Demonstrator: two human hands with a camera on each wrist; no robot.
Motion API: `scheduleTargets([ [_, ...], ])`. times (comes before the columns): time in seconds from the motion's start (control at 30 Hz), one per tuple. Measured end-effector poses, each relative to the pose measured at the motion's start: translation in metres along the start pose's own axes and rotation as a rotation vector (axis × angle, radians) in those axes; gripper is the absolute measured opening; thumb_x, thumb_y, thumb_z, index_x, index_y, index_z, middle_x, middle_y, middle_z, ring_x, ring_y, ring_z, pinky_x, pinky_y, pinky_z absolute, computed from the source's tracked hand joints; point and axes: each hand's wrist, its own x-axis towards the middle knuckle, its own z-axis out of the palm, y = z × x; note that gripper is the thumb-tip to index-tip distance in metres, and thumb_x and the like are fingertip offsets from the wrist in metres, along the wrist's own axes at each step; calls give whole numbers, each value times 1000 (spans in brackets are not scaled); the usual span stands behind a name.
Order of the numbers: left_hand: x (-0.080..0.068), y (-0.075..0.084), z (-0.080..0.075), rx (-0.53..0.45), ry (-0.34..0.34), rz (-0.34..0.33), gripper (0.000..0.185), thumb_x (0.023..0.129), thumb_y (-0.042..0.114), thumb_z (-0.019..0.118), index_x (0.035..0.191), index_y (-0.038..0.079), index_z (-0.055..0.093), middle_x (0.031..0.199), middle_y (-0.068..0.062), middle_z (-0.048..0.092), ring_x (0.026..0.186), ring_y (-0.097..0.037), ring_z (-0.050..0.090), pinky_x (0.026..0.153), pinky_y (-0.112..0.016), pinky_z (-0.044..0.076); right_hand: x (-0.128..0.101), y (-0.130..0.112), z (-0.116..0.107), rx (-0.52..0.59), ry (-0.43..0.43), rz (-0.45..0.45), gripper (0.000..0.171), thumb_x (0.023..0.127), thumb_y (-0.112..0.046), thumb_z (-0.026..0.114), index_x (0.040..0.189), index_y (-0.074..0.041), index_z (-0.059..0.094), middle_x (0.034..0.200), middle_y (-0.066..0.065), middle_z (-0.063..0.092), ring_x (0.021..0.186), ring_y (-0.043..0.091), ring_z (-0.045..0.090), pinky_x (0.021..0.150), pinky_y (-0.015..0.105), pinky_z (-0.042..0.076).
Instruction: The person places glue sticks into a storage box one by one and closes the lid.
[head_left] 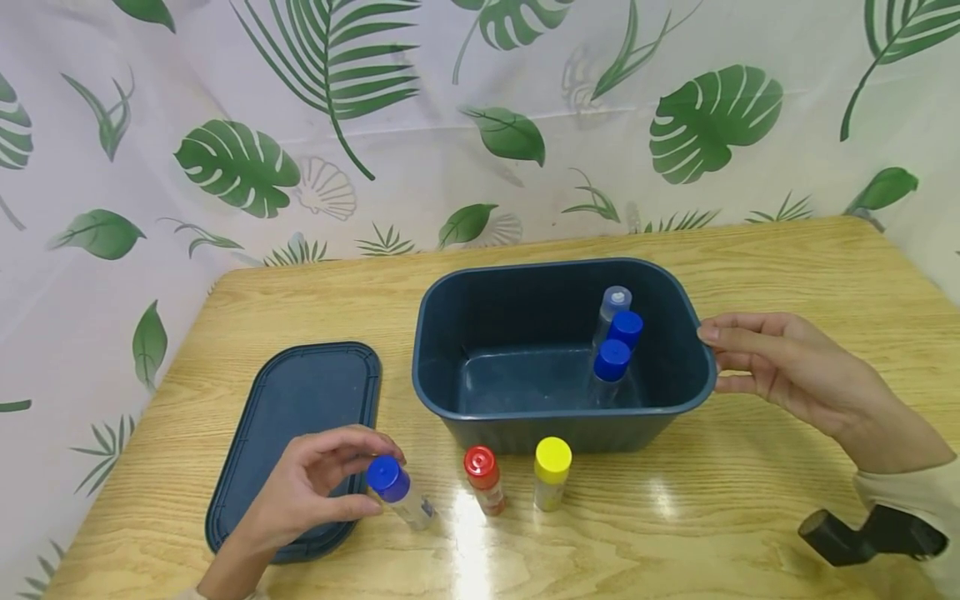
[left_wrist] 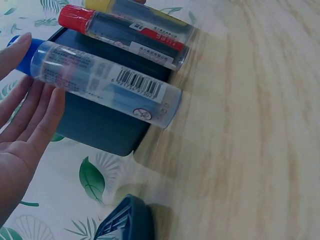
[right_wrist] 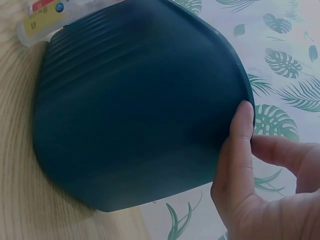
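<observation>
In the head view my left hand point(head_left: 318, 479) has its thumb and fingers around the top of a clear bottle with a blue cap point(head_left: 387, 477). In the left wrist view the thumb overlaps the cap and the fingertips lie along the other side. Beside that bottle stand a red-capped bottle point(head_left: 482, 475) and a yellow-capped bottle point(head_left: 552, 471). My right hand point(head_left: 787, 367) pinches the right rim of a dark blue bin point(head_left: 555, 429), its thumb at the rim and its fingers along the outer wall. Inside the bin, two blue-capped bottles point(head_left: 613, 360) and a pale-topped bottle point(head_left: 617, 298) stand at the right end.
A flat dark blue lid point(head_left: 311, 400) lies on the wooden table point(head_left: 720, 517), to the left of the bin and partly behind my left hand. Leaf-patterned cloth point(head_left: 420, 125) hangs at the back and left. A black strap piece point(head_left: 870, 533) is at my right wrist.
</observation>
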Motion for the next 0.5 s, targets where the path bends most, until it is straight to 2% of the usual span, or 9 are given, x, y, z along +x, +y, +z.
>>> scheduleTargets([
  [0.23, 1, -5, 4, 55, -17, 31, 45, 80, -19, 64, 122, -6, 57, 118, -9, 64, 107, -21, 63, 91, -32, 54, 0, 0, 0, 5, 1, -5, 36, 101, 6, 31, 114, 0, 65, 106, 10, 70, 92, 20, 70, 78, 34, 59],
  [0.5, 4, -3, 7, 116, -12, 26, 41, 79, -18, 66, 118, -6, 60, 115, -7, 67, 103, -20, 65, 88, -34, 55, 1, 1, -1, 17, -14, -10, 37, 102, 6, 30, 113, 0, 65, 104, 9, 70, 91, 19, 70, 79, 35, 59],
])
